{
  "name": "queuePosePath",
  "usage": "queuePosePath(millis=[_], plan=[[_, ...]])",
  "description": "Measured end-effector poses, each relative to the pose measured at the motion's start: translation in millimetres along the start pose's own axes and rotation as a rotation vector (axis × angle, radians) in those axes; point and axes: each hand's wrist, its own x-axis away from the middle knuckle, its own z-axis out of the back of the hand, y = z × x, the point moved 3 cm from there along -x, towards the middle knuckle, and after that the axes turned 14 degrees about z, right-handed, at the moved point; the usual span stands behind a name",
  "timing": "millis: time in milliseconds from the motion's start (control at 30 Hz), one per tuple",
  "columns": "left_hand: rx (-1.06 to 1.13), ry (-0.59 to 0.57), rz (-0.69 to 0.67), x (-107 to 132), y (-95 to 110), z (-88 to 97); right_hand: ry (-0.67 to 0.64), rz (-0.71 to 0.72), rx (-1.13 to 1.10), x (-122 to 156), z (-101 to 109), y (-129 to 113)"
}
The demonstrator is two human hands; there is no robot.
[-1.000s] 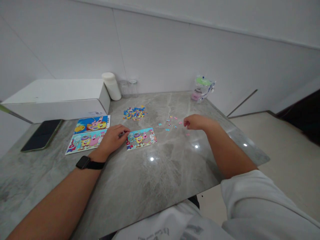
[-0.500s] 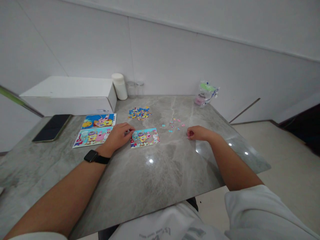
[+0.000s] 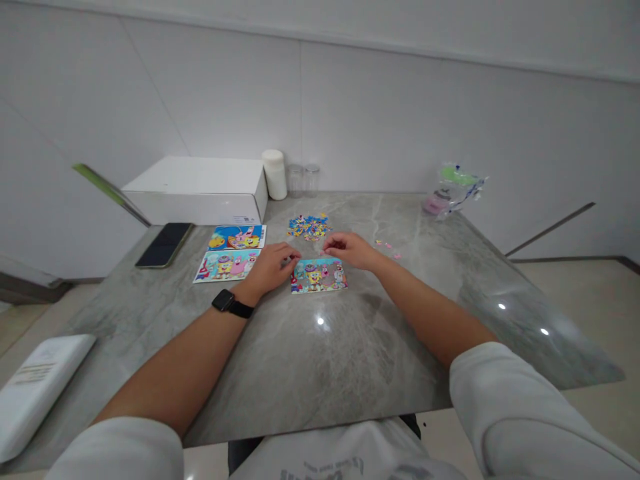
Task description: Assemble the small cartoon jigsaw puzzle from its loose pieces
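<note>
A small cartoon jigsaw puzzle lies on the grey marble table. My left hand, with a black watch on its wrist, rests curled at the puzzle's left edge, fingertips pinched on something I cannot make out. My right hand hovers over the puzzle's upper right corner with fingers curled together; what it holds is too small to see. A heap of loose puzzle pieces sits just behind both hands. A few scattered pieces lie to the right.
Two cartoon picture cards lie left of the puzzle. A dark phone, a white box, a white canister, two glass jars, a plastic bag and a white device stand around the table.
My right hand has come left from the scattered pieces to the puzzle's upper right corner. The view has swung left. My left hand stays at the puzzle's left edge.
</note>
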Motion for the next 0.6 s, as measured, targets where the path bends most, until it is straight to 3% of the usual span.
queuePosePath(millis=[100,200,367,600], plan=[[-0.004,-0.007,0.003,0.9,5.2,1.7,0.06,0.045,0.038,-13.8,-27.2,4.9],[-0.023,-0.008,0.019,1.3,7.7,0.4,0.117,0.092,0.06,-13.2,-41.5,6.4],[-0.036,-0.006,0.026,2.1,9.1,-5.5,0.164,0.112,0.096,-5.5,-44.7,3.4],[0.018,-0.027,0.029,4.8,16.7,-7.2,0.124,0.11,0.072,-1.6,-49.3,0.2]])
